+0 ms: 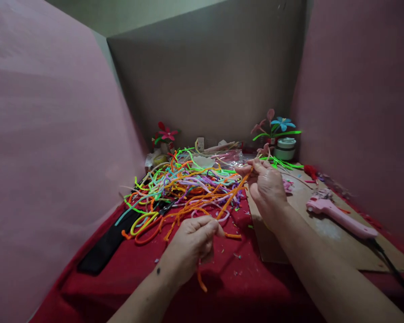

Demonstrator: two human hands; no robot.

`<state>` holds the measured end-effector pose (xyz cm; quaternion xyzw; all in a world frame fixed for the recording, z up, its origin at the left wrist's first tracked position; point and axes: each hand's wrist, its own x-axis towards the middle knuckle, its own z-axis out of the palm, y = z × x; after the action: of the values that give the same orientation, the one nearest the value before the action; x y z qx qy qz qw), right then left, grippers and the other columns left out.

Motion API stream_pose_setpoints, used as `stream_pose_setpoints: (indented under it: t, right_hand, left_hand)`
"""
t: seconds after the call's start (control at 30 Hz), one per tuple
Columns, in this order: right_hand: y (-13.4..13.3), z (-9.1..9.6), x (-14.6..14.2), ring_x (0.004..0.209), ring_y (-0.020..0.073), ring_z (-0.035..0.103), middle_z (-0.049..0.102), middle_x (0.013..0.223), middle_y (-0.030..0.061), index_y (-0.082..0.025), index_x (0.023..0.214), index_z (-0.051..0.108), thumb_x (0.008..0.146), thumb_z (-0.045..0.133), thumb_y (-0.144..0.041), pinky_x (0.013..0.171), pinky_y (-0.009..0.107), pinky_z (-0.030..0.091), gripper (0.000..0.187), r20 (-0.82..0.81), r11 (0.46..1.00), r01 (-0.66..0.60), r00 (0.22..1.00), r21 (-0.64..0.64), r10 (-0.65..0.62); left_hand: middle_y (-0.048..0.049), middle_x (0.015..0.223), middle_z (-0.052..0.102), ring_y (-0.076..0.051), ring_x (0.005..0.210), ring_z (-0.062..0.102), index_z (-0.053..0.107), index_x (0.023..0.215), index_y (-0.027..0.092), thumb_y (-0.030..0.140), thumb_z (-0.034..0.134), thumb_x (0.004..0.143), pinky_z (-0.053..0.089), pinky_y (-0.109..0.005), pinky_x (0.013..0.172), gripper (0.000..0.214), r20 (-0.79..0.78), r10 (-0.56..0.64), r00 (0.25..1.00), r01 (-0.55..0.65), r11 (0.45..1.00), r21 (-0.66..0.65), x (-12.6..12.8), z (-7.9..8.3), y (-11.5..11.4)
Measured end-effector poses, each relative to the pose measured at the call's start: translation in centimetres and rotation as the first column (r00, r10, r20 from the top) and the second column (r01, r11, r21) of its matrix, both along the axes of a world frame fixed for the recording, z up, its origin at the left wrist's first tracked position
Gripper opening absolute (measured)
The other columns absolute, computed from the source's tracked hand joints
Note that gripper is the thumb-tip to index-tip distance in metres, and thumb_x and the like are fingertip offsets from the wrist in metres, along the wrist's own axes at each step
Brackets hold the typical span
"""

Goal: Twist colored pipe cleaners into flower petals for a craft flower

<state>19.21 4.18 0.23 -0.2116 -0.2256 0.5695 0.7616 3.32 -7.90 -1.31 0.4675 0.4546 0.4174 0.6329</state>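
Note:
Between my two hands runs an orange pipe cleaner (233, 198), slanting up to the right. My left hand (197, 240) is closed on its lower part, and loose orange ends stick out beside and below the fist. Higher and further right, my right hand (265, 181) pinches the upper end between thumb and fingers. Just behind the left hand lies a tangled heap of pipe cleaners (188, 184) in orange, green, purple, yellow and pale blue. Whether the held strand is one piece or several side by side, I cannot tell.
A pink hot glue gun (343, 218) with a black cord lies on a cardboard sheet (309, 233) at right. A black strip (101, 251) lies at left on the red cloth (235, 287). Pipe-cleaner flowers (283, 124) and a lidded pot (285, 148) stand at the back.

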Motion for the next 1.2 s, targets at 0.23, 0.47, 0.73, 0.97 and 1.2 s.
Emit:
stream_pose_setpoints:
  t: [0.23, 0.47, 0.73, 0.97, 1.2]
  right_hand:
    - [-3.0, -0.7, -1.5, 0.082, 0.0200, 0.065, 0.070, 0.079, 0.0071, -0.015, 0.089, 0.063, 0.075, 0.065, -0.037, 0.078, 0.036, 0.049, 0.026, 0.180, 0.863, -0.498, 0.859, 0.086, 0.479]
    - [-4.2, -0.8, -3.0, 0.064, 0.0114, 0.061, 0.069, 0.070, 0.0029, -0.014, 0.084, 0.070, 0.063, 0.073, -0.023, 0.069, 0.027, 0.046, 0.023, 0.377, 0.905, -0.425, 0.841, 0.018, 0.388]
    - [-2.7, -0.5, -2.9, 0.054, 0.0081, 0.049, 0.061, 0.059, -0.0008, -0.012, 0.074, 0.069, 0.062, 0.069, -0.026, 0.055, 0.024, 0.035, 0.019, 0.604, 0.907, -0.411, 0.701, -0.091, 0.378]
    - [-2.2, -1.3, -3.0, 0.044, 0.0055, 0.031, 0.043, 0.046, -0.0048, -0.014, 0.052, 0.053, 0.066, 0.063, -0.031, 0.048, 0.025, 0.020, 0.024, 0.762, 0.818, -0.538, 0.437, -0.203, 0.477]
    - [-2.0, -2.5, -2.5, 0.044, 0.0069, 0.039, 0.046, 0.047, -0.0029, -0.012, 0.056, 0.058, 0.064, 0.065, -0.025, 0.046, 0.024, 0.026, 0.017, 0.748, 0.706, -0.624, 0.278, -0.336, 0.602]
  left_hand:
    - [0.0108, 0.040, 0.019, -0.004, 0.034, 0.011, 0.057, 0.074, 0.015, 0.037, 0.053, 0.082, 0.020, -0.015, 0.031, 0.024, 0.127, 0.038, 0.991, -0.045, 0.998, 0.052, -0.7, 0.7, 1.8]
    - [0.0111, 0.044, 0.016, -0.004, 0.036, 0.007, 0.056, 0.080, 0.017, 0.040, 0.049, 0.084, 0.015, -0.015, 0.031, 0.024, 0.132, -0.039, 0.991, 0.039, 0.999, 0.007, -0.9, -0.1, 2.4]
    - [0.0014, 0.062, 0.053, -0.009, 0.057, 0.046, 0.060, 0.070, 0.016, 0.029, 0.056, 0.080, 0.035, -0.020, 0.054, 0.017, -0.582, 0.283, 0.762, 0.103, 0.834, 0.541, -3.8, 1.7, 5.3]
    - [-0.0036, 0.079, 0.062, -0.016, 0.071, 0.053, 0.067, 0.082, 0.022, 0.029, 0.051, 0.085, 0.035, -0.031, 0.070, 0.018, -0.713, 0.687, 0.141, 0.629, 0.494, 0.600, -4.4, 4.6, 7.6]
    - [-0.0009, 0.071, 0.062, -0.015, 0.071, 0.052, 0.064, 0.074, 0.021, 0.029, 0.054, 0.084, 0.032, -0.035, 0.080, 0.016, -0.691, 0.705, 0.160, 0.825, 0.288, 0.486, -4.6, 5.7, 9.5]
